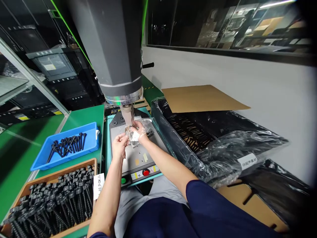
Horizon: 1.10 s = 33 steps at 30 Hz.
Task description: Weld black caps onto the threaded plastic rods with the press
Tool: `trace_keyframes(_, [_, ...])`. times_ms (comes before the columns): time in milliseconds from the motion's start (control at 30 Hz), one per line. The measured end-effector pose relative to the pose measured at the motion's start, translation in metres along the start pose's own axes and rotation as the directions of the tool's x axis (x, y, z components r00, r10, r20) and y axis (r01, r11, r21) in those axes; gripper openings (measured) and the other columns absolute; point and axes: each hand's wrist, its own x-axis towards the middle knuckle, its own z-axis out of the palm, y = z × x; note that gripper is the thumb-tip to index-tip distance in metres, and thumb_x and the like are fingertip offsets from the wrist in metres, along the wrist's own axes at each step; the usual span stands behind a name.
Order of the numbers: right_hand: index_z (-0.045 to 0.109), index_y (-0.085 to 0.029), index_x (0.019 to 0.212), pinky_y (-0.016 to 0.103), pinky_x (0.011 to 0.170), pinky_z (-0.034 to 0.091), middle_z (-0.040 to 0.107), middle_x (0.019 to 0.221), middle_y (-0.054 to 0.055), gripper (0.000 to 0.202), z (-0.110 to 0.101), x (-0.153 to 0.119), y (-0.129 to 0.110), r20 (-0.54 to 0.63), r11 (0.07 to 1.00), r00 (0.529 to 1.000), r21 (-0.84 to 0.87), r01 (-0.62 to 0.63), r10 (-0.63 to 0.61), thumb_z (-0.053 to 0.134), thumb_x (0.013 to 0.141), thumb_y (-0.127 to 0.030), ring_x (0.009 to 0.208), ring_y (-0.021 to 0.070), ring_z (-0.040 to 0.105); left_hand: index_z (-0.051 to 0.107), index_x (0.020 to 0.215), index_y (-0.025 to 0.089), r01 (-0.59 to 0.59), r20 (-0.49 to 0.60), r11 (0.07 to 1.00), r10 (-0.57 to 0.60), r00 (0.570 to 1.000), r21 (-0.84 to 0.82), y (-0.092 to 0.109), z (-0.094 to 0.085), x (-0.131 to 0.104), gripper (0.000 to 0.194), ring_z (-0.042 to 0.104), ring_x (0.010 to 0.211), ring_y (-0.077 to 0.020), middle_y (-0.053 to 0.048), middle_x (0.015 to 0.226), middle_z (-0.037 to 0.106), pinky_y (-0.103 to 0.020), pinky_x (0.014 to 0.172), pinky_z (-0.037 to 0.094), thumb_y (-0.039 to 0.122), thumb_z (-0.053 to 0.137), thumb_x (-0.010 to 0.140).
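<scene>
My left hand [120, 144] is closed in a pinch at the left edge of a small clear plastic bag [135, 136]. On the other side my right hand [139, 131] grips the same bag, its fingers partly covered by the shiny film. Something white shows in or behind the bag; what lies inside is too small to make out. Both hands are just below the metal horn [127, 114] of a large grey press head [116, 49]. Under them is a grey metal base plate [131, 162] with two bits of tape on it.
A red button [146, 172] and a green button [123, 180] sit at the base's front. To the left are a blue tray [66, 145] of black screw-like parts and a wooden box [95, 165] packed with more. A plastic-lined box [170, 132] and cardboard sheet [205, 99] stand right.
</scene>
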Motion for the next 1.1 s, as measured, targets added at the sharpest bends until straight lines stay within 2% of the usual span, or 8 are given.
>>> trace_keyframes(167, [0.068, -0.021, 0.091, 0.04, 0.106, 0.041, 0.064, 0.118, 0.008, 0.019, 0.003, 0.001, -0.002, -0.032, 0.999, 0.999, -0.038, 0.027, -0.028, 0.067, 0.072, -0.022, 0.113, 0.0242, 0.057, 0.064, 0.09, 0.013, -0.01, 0.004, 1.0, 0.01, 1.0, 0.0, 0.001, 0.001, -0.002, 0.054, 0.059, 0.054, -0.0102, 0.0, 0.067, 0.064, -0.021, 0.049, 0.042, 0.037, 0.087, 0.048])
trace_keyframes(267, [0.068, -0.02, 0.098, 0.042, 0.098, 0.048, 0.068, 0.108, 0.007, 0.025, 0.003, -0.001, 0.002, -0.03, 0.999, 0.999, -0.03, -0.031, 0.03, 0.067, 0.073, -0.023, 0.104, 0.0248, 0.062, 0.064, 0.09, 0.013, -0.026, 0.002, 1.0, 0.026, 1.0, -0.01, 0.001, 0.002, -0.002, 0.054, 0.058, 0.052, -0.0098, 0.001, 0.065, 0.064, -0.02, 0.048, 0.042, 0.036, 0.088, 0.048])
trace_keyframes(333, [0.066, -0.023, 0.109, 0.043, 0.099, 0.048, 0.068, 0.113, 0.006, 0.034, 0.0, -0.006, 0.005, -0.001, 0.999, 0.999, -0.001, -0.052, 0.052, 0.068, 0.075, -0.026, 0.108, 0.0247, 0.062, 0.064, 0.091, 0.013, -0.032, 0.002, 0.999, 0.032, 0.999, -0.009, 0.001, 0.001, -0.003, 0.055, 0.059, 0.053, -0.0102, 0.001, 0.065, 0.063, -0.02, 0.049, 0.042, 0.037, 0.088, 0.048])
trace_keyframes(500, [0.055, -0.033, 0.133, 0.05, 0.115, 0.033, 0.053, 0.142, 0.003, 0.06, -0.022, -0.028, 0.018, 0.031, 0.996, 0.996, -0.012, -0.084, 0.085, 0.074, 0.076, -0.035, 0.135, 0.0267, 0.045, 0.063, 0.096, 0.013, -0.023, 0.004, 1.0, 0.023, 1.0, 0.003, -0.001, 0.002, -0.004, 0.061, 0.058, 0.053, -0.0095, 0.002, 0.066, 0.063, -0.02, 0.049, 0.042, 0.037, 0.089, 0.047])
trace_keyframes(700, [0.056, -0.024, 0.136, 0.051, 0.117, 0.028, 0.051, 0.144, 0.009, 0.057, -0.047, -0.04, 0.037, 0.193, 0.983, 0.981, -0.181, 0.031, 0.004, 0.067, 0.08, -0.028, 0.137, 0.0313, 0.042, 0.062, 0.095, 0.014, -0.019, -0.007, 1.0, 0.019, 1.0, -0.025, -0.013, 0.001, -0.002, 0.059, 0.057, 0.053, -0.0083, 0.003, 0.066, 0.06, -0.02, 0.05, 0.042, 0.036, 0.09, 0.048])
trace_keyframes(800, [0.053, -0.023, 0.139, 0.052, 0.118, 0.024, 0.047, 0.147, 0.01, 0.061, -0.053, -0.034, 0.039, 0.203, 0.966, 0.979, -0.252, 0.06, -0.008, 0.067, 0.079, -0.026, 0.14, 0.0321, 0.037, 0.061, 0.092, 0.015, -0.02, -0.004, 0.999, 0.02, 1.0, -0.04, -0.018, 0.0, 0.001, 0.057, 0.058, 0.055, -0.0093, 0.003, 0.067, 0.061, -0.02, 0.052, 0.043, 0.035, 0.09, 0.048])
trace_keyframes(967, [0.049, -0.024, 0.143, 0.051, 0.12, 0.019, 0.041, 0.151, 0.01, 0.067, -0.058, -0.023, 0.032, 0.217, 0.97, 0.974, -0.217, 0.11, -0.062, 0.066, 0.078, -0.022, 0.143, 0.0311, 0.032, 0.067, 0.092, 0.014, 0.064, 0.05, 0.998, -0.064, 0.997, -0.008, -0.013, -0.006, 0.015, 0.048, 0.066, 0.074, -0.0138, -0.007, 0.087, 0.069, -0.02, 0.058, 0.047, 0.046, 0.083, 0.061])
trace_keyframes(1100, [0.045, -0.024, 0.146, 0.051, 0.12, 0.017, 0.036, 0.155, 0.01, 0.083, -0.066, -0.042, 0.024, 0.35, 0.994, 0.936, -0.079, 0.077, -0.045, 0.074, 0.068, -0.017, 0.145, 0.031, 0.028, 0.069, 0.088, 0.012, 0.224, 0.126, 0.971, -0.213, 0.969, -0.085, -0.004, -0.014, 0.035, 0.053, 0.067, 0.075, -0.0159, -0.01, 0.088, 0.07, -0.024, 0.062, 0.052, 0.063, 0.06, 0.078])
